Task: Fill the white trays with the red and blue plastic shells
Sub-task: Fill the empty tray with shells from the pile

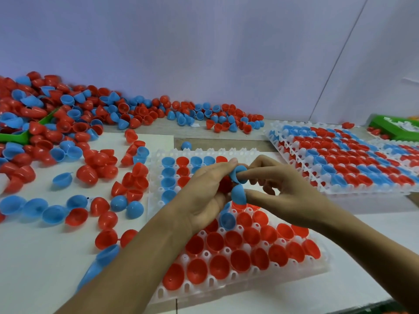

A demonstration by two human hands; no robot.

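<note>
Blue shells [238,185], 2 joined, pinched between both hands [204,191] over the tray [301,274]; next, probably split them and seat them at 12 o'clock.

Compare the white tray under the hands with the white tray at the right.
The near tray still has empty cups in view; the right tray looks full. The near tray's front rows are all red; the right tray mixes red and blue throughout. Both are white cupped trays on the table.

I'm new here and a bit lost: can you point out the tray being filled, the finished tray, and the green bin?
Tray being filled [322,271]: head view, bare white near-right rim.
Finished tray [275,130]: head view, far-left white corner.
Green bin [13,138]: head view, exposed green wall amid the shells.
</note>
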